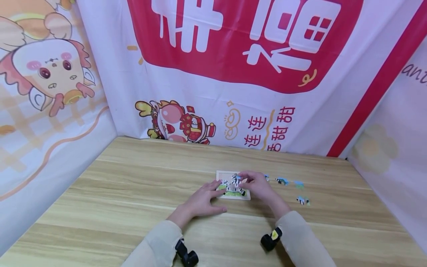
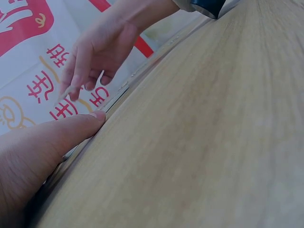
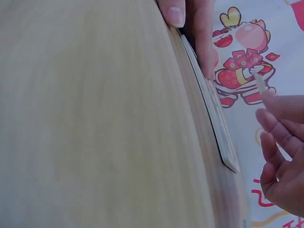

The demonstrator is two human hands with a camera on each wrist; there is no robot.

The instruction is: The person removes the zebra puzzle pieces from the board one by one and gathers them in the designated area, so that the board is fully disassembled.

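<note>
The left hand (image 1: 204,200) is spread out, touching the puzzle tray (image 1: 234,198). A zebra picture (image 1: 231,190) sits inside. The right hand (image 1: 259,186) pinches a small piece (image 3: 260,83) above it. More pieces (image 1: 282,181) lie rightward on the table (image 1: 133,185).

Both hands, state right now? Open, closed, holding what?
Left hand: open, resting on the puzzle board.
Right hand: closed, pinching a small puzzle piece above the board.
</note>
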